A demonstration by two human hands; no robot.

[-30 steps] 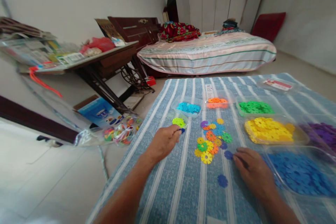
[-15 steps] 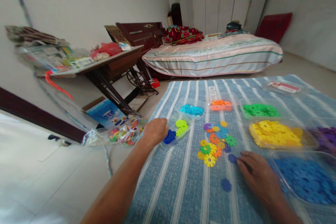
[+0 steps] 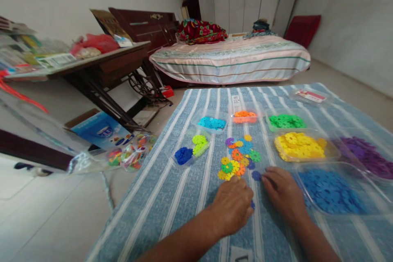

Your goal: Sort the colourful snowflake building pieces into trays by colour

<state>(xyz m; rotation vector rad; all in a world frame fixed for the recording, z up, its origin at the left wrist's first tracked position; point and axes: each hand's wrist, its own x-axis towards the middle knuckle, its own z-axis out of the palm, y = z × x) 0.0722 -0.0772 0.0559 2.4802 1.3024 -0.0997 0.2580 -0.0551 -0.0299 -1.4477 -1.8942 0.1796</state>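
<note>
Where hands meet, blue disc.

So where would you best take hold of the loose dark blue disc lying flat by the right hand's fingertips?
The dark blue disc lies flat on the striped cloth, apart from the mixed pile. Probably best a fingertip pinch across its notched rim, coming from above on the near side, where the right hand already rests.

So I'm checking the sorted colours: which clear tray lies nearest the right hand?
The tray of dark blue pieces, just right of the right hand; the yellow tray and purple tray lie farther back.
</note>
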